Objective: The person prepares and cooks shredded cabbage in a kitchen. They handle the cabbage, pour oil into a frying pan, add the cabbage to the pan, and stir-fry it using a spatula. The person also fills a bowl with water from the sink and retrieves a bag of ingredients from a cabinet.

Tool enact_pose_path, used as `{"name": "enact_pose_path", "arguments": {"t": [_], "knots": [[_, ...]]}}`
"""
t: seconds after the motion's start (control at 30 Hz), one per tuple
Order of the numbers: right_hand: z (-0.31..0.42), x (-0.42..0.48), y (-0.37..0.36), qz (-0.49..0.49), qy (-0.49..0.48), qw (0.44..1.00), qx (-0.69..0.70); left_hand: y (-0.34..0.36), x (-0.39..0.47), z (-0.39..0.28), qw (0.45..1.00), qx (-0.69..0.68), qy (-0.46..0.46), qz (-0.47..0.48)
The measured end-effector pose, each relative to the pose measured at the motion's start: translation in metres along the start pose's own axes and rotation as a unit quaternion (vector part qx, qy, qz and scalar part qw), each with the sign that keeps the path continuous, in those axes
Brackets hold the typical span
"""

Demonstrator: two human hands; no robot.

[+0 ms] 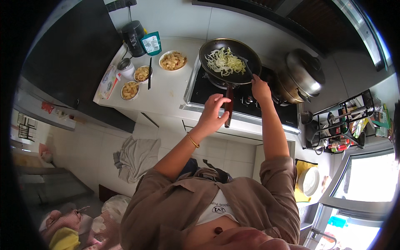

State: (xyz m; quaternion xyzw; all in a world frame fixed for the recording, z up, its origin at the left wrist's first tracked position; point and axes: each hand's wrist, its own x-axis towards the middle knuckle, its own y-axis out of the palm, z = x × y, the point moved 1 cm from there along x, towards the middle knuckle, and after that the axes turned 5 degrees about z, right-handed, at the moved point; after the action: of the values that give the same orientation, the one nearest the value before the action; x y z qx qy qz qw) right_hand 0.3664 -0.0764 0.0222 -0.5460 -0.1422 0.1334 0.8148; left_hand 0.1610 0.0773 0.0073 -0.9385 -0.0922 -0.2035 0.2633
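A dark frying pan sits over the left burner of the gas hob, its brown handle pointing towards me. Sliced pale green and white vegetable, perhaps cabbage or onion, lies inside it. My right hand grips a dark spatula whose blade reaches into the pan by the slices. Beside the pan handle is my left hand, fingers apart and curved, thumb and fingertips overlapping the handle's left edge. Whether they touch it is hard to tell.
A lidded steel pot occupies the hob's right side. On the left counter are a bowl of food, two smaller bowls, black chopsticks, a white cup and a teal pouch. A utensil rack stands right.
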Motion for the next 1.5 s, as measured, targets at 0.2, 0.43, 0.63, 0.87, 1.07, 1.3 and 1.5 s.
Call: {"name": "enact_pose_path", "arguments": {"t": [0.2, 0.43, 0.63, 0.87, 1.07, 1.3, 1.5], "knots": [[0.017, 0.017, -0.007, 0.079, -0.065, 0.988, -0.115, 0.01, 0.0, 0.033, 0.985, -0.11, -0.105, 0.08], [0.02, -0.039, -0.077, 0.091, -0.167, 0.955, -0.229, 0.014, 0.003, 0.037, 0.987, -0.102, -0.1, 0.071], [-0.021, 0.047, -0.008, -0.013, -0.08, 0.993, -0.082, 0.018, 0.013, 0.027, 0.985, -0.126, -0.104, 0.063], [0.048, 0.046, -0.014, 0.111, -0.153, 0.974, -0.126, 0.014, 0.01, 0.026, 0.986, -0.094, -0.124, 0.054], [0.042, -0.013, -0.094, 0.125, -0.177, 0.947, -0.236, 0.023, 0.015, 0.023, 0.985, -0.116, -0.113, 0.056], [-0.012, 0.074, -0.001, -0.014, -0.102, 0.986, -0.132, 0.022, 0.018, 0.019, 0.993, -0.077, -0.087, 0.033], [0.026, 0.057, -0.02, 0.082, -0.191, 0.96, -0.186, 0.028, 0.017, 0.023, 0.992, -0.096, -0.081, 0.031]]}}
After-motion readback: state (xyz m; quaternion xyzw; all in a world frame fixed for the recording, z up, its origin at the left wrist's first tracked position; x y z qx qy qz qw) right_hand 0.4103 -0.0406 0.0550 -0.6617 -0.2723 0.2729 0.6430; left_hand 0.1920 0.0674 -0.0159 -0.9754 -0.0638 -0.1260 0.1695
